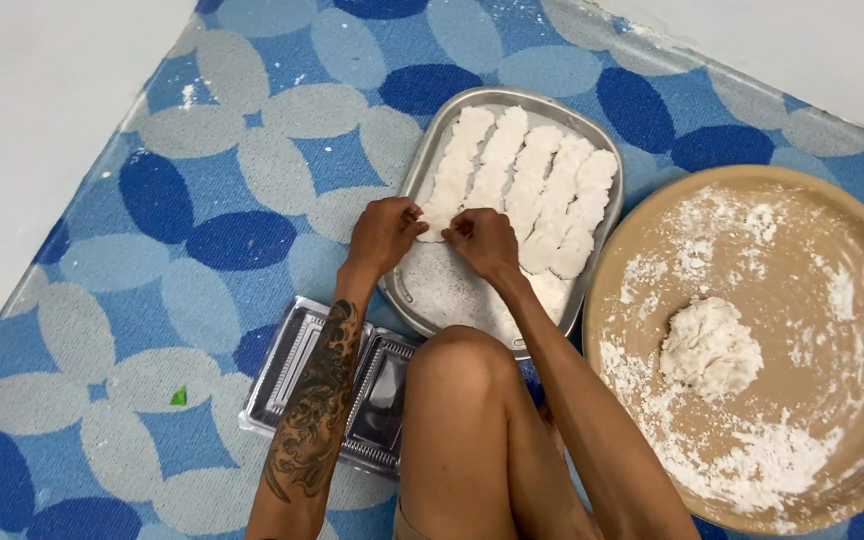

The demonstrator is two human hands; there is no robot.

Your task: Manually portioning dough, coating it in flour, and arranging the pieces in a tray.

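Both hands meet at the near-left end of the metal tray (pixel 415 172): left hand (pixel 382 236) and right hand (pixel 482 243) pinch one flat dough piece (pixel 433 226) from either side, at the foot of the leftmost row (pixel 457 165), which runs away from them

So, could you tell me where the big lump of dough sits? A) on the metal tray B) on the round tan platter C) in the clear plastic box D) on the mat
B: the lump rests on the floured tan platter, right of the tray.
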